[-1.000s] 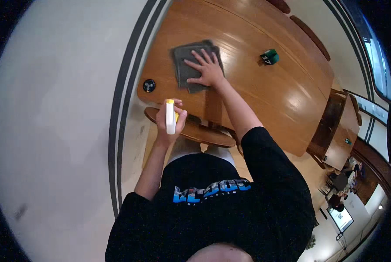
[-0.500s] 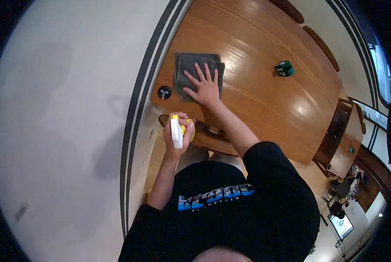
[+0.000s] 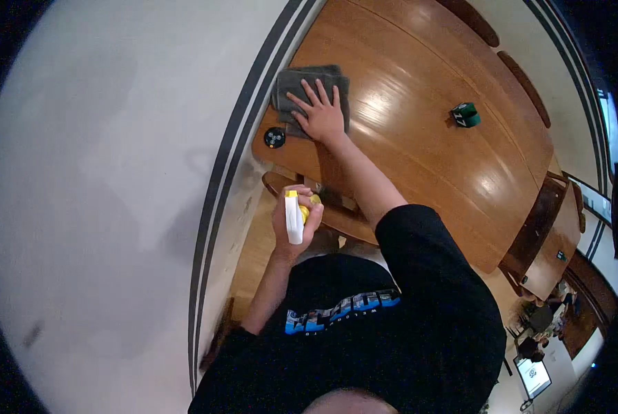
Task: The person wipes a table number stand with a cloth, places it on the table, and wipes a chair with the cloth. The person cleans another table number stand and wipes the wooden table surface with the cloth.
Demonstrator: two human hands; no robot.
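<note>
My right hand (image 3: 321, 119) lies flat with spread fingers on a folded dark grey cloth (image 3: 286, 90), pressing it to the wooden table (image 3: 419, 165). The cloth is at the table's left end, right beside the wall. My left hand (image 3: 285, 224) is wrapped round a spray bottle with a white and yellow trigger head (image 3: 294, 224). It is held in front of my body, off the table's near edge; most of the bottle is hidden under the head and fingers. Close to the cloth's near side sits a round black disc (image 3: 274, 137) with small markings.
A green number block (image 3: 465, 115) marked 17 stands on the table. The striped white wall (image 3: 136, 172) borders the left side. A wooden chair (image 3: 347, 222) is at the near edge, with more chairs (image 3: 523, 86) opposite. Another table (image 3: 554, 259), people and a screen (image 3: 532, 376) appear at right.
My right hand has slid the cloth across the table toward the wall and farther from me. The left hand still grips the spray bottle. The whole view has shifted slightly.
</note>
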